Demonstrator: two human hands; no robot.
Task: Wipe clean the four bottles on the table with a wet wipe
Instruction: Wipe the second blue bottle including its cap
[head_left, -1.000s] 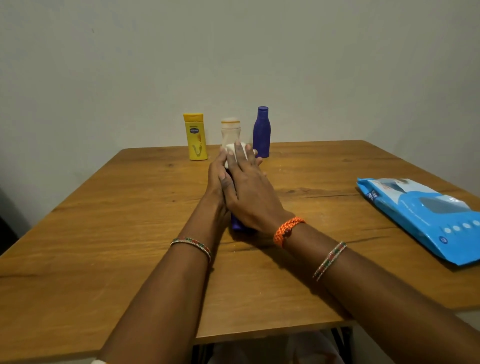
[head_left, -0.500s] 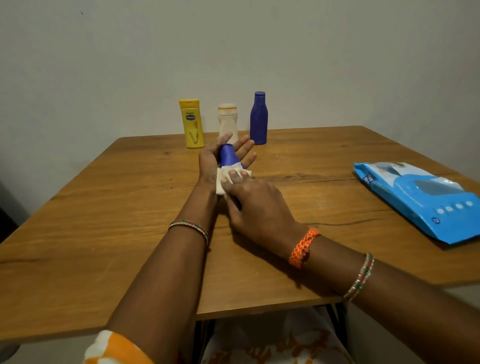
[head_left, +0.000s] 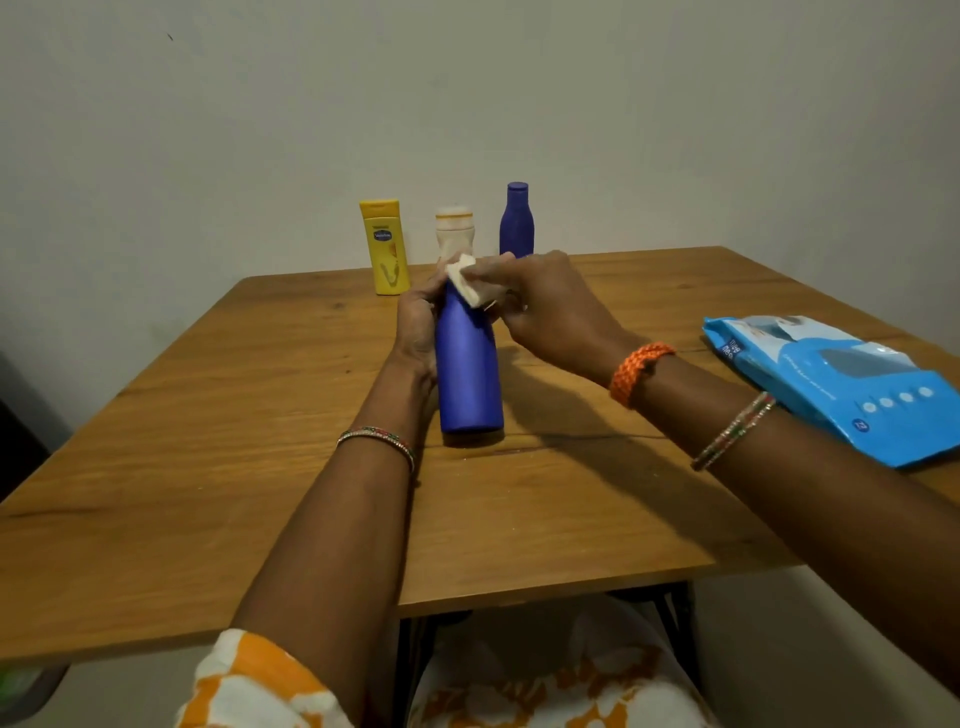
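Note:
A tall blue bottle (head_left: 469, 374) stands upright on the wooden table (head_left: 208, 467) in the middle. My left hand (head_left: 415, 332) grips its left side near the neck. My right hand (head_left: 545, 306) presses a folded white wet wipe (head_left: 466, 279) against the bottle's top, which hides the cap. Three more bottles stand in a row at the table's far edge: a yellow bottle (head_left: 384, 247), a white bottle (head_left: 453, 231) and a second blue bottle (head_left: 517, 219).
A blue pack of wet wipes (head_left: 852, 384) lies flat near the table's right edge. A plain wall rises just behind the far bottles. My lap in orange-and-white cloth shows below the table's front edge.
The blue bottle went from lying under my hands to standing upright. My right hand slid the wipe from the bottle's body up to its top, uncovering the body.

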